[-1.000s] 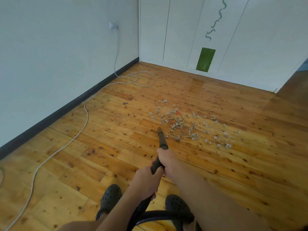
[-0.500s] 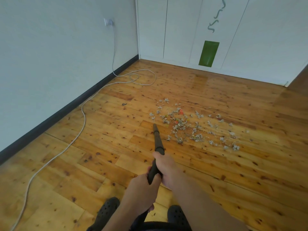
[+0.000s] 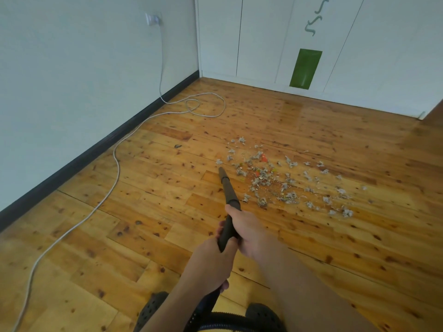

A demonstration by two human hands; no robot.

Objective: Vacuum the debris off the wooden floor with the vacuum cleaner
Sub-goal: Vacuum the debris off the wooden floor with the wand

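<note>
Stretching across the room, the wooden floor (image 3: 143,236) is carrying light, loose debris (image 3: 275,180) near its middle. The stiff vacuum tube (image 3: 229,188) is pointing at the pile's left edge, the right hand (image 3: 247,231) and left hand (image 3: 213,262) both wrapping it tightly mid-shaft, seemingly the best hold.

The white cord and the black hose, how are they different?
The white cord is thin, smooth and lies loose along the floor, looping near the wall. The black hose looks thicker and ribbed, curving by the shoes. The cord runs up to a wall socket; the hose leads toward the wand.
</note>
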